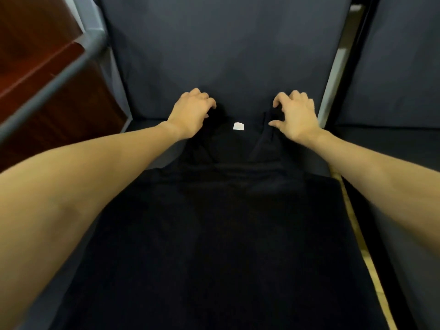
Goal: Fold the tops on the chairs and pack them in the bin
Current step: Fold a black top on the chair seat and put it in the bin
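Observation:
A black sleeveless top (221,229) lies spread flat on the dark grey chair seat (319,163), its neck with a small white label (238,126) pointing toward the backrest (221,55). My left hand (190,113) pinches the left shoulder strap with curled fingers. My right hand (295,115) pinches the right shoulder strap the same way. Both hands are at the far end of the seat, just in front of the backrest. No bin is in view.
A grey metal armrest rail (54,79) runs diagonally at the left, with a red-brown wooden surface (35,44) behind it. A second dark grey chair (395,79) stands at the right, a narrow gap between the two seats.

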